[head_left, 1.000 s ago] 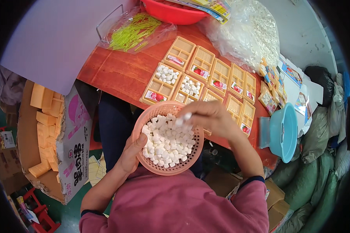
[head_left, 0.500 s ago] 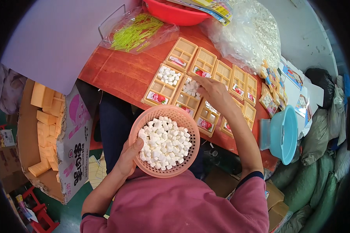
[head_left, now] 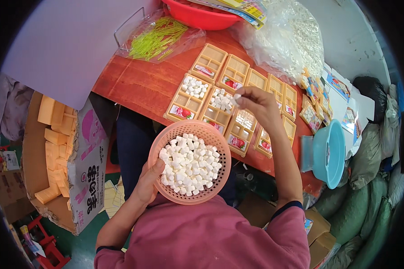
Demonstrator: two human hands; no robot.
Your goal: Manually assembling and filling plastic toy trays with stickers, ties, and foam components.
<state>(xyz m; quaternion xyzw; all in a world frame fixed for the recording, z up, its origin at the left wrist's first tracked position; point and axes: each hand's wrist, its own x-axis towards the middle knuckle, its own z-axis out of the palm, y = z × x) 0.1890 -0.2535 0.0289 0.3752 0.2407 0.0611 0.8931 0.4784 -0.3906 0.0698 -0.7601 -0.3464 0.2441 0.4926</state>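
Note:
A pink plastic basket (head_left: 226, 157), round and perforated, is filled with small white marshmallows (head_left: 191, 166). My left hand (head_left: 149, 180) grips its left rim, thumb over the edge. Over the trays, my right hand (head_left: 259, 106) pinches a white marshmallow (head_left: 236, 97) between thumb and fingertips. Just left of those fingers is a tan compartment tray (head_left: 214, 115) whose upper compartment holds a heap of marshmallows. The tray to its left (head_left: 187, 99) is likewise filled in its upper compartment. Strawberry-picture cards lie in several trays; my right hand partly hides the trays under it.
Trays stand in two rows on the red table (head_left: 125, 85). Behind them are yellow-green sticks (head_left: 159, 38), a red basin (head_left: 202, 17) and a large bag of marshmallows (head_left: 296, 40). A blue basin (head_left: 330, 154) sits at the right; a carton of orange blocks (head_left: 54, 152) is at the left.
My right hand has drawn back to the right from the second tray, uncovering its marshmallow heap; one marshmallow now shows at its fingertips. My left hand and the basket stay nearly still.

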